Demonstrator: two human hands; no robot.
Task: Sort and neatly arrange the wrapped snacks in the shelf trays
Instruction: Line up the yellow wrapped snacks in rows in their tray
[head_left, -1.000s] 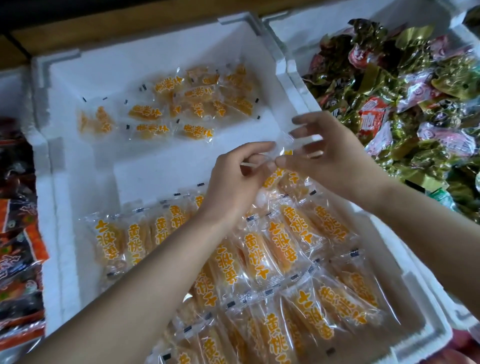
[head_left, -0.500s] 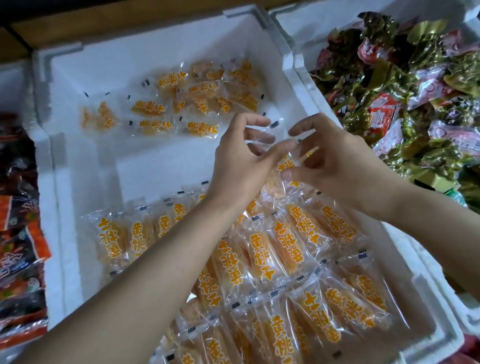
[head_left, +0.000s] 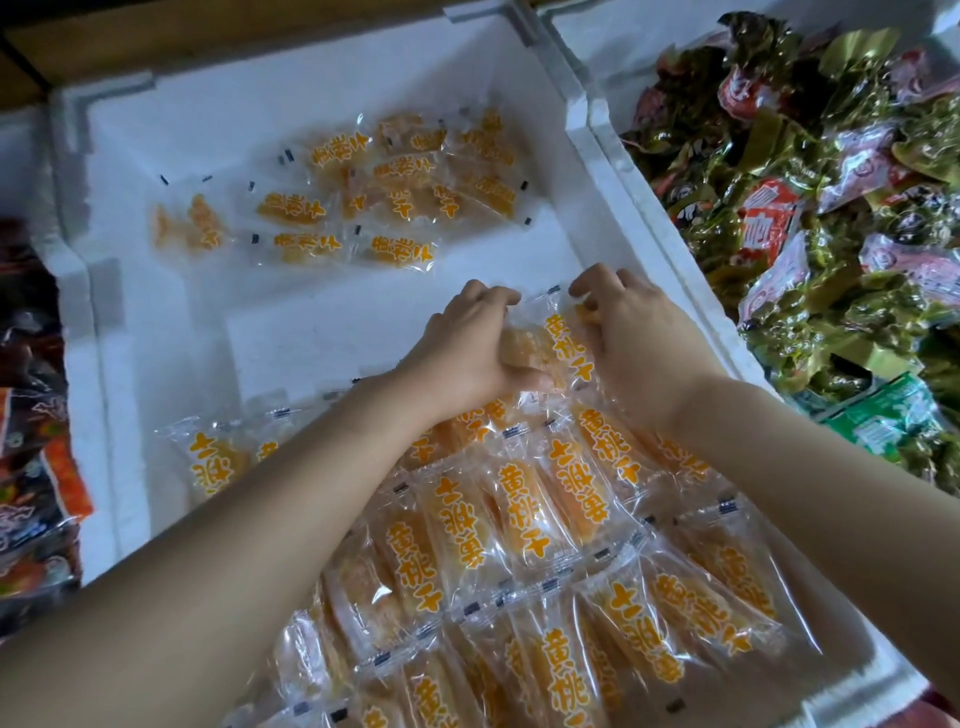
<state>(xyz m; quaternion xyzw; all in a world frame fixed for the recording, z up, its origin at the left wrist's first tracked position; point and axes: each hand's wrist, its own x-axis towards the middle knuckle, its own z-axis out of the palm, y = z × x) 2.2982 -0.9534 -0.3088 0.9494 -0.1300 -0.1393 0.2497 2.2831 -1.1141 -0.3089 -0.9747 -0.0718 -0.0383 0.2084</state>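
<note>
The left hand and the right hand both pinch one clear snack packet, held at the far end of the rows in the white tray.

Each clear snack pack in the white foam tray carries bold orange characters — 黄桃干 — running along its length. A red-and-white packet in the neighbouring tray bears characters too blurred to read.

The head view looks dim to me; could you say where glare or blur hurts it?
Head view: glare streaks the near packets, though their orange print reads; head view: the far packets look soft and washed out.
</note>
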